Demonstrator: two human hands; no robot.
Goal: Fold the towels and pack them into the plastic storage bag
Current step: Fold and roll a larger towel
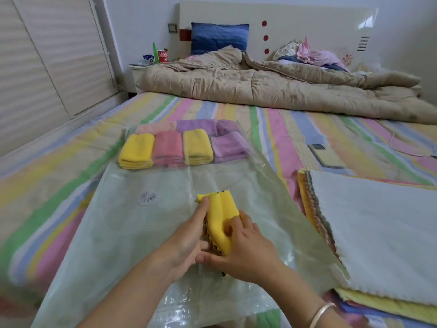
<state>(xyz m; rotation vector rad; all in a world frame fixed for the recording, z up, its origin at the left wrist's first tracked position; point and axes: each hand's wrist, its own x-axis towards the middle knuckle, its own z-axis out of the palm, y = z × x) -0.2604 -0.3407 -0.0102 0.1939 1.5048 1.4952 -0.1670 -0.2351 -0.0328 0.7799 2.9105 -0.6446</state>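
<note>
Item: yellow zigzag-edged cloth towel (pixel 221 213), mid-fold, between my hands atop the clear plastic storage bag (pixel 123 228).
Left hand (pixel 189 237) grips its left edge, right hand (pixel 246 254) pinches the fold; I'd square edges, press flat, then slide it in.

This is looking like a home bedroom. A wide bed with a pastel-striped sheet (pixel 295 129) is filling most of the frame, and a crumpled beige quilted comforter (pixel 260 86) is lying across the upper middle. A blue satin pillow (pixel 218 37) is leaning against a glossy cream headboard with red dots (pixel 307 20) at the top. A small white nightstand (pixel 137 74) is standing at upper left beside pale slatted wardrobe doors (pixel 47 55), and loose pink and blue clothes (pixel 312 56) are lying at upper right.
</note>
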